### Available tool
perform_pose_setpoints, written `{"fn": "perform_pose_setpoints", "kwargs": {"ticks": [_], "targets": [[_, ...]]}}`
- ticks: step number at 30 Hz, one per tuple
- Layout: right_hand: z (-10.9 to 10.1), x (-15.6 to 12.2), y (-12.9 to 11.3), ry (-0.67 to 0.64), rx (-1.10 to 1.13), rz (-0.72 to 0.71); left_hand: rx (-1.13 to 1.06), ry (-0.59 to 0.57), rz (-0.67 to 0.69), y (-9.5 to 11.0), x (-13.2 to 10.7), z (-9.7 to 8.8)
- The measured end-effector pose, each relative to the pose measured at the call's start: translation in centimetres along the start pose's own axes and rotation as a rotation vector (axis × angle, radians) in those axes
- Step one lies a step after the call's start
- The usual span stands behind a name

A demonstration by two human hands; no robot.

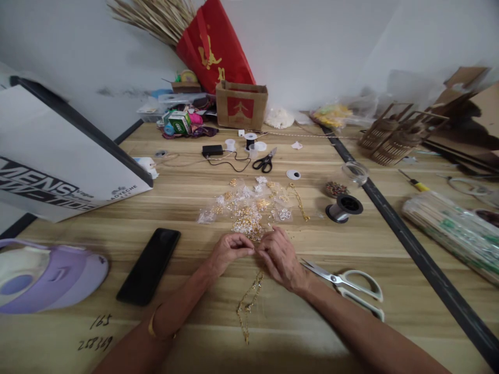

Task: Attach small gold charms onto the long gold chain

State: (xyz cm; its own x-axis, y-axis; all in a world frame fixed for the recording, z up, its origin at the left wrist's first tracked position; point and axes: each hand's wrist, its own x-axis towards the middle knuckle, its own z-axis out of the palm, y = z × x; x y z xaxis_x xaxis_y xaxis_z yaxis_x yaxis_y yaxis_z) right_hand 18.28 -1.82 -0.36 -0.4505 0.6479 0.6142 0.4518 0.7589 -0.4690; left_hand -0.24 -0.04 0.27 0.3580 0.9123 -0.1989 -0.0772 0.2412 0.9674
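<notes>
Nearest the camera, two bare forearms (189, 296) are reaching over the surface (187, 208), and between them a gold chain (248, 307) is lying. The left hand (234, 246) and right hand (279, 257) are pinching closed, their fingertips almost meeting; whether they are gripping some small piece, I cannot tell. For neat work, fingertips should probably be pressing lightly, with wrists resting steady. The chain's long axis is running from near the hands toward the camera, its lower end pointing slightly left.
</notes>
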Motion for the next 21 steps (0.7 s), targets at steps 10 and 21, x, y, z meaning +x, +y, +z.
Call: {"fn": "perform_pose_setpoints", "kwargs": {"ticks": [10, 21], "targets": [[0.02, -0.04, -0.04, -0.022, 0.001, 0.009, 0.004, -0.001, 0.001, 0.1, 0.02, 0.09], [-0.03, 0.25, -0.31, -0.022, -0.002, 0.002, 0.01, -0.003, -0.022, 0.06, 0.01, 0.12]]}}
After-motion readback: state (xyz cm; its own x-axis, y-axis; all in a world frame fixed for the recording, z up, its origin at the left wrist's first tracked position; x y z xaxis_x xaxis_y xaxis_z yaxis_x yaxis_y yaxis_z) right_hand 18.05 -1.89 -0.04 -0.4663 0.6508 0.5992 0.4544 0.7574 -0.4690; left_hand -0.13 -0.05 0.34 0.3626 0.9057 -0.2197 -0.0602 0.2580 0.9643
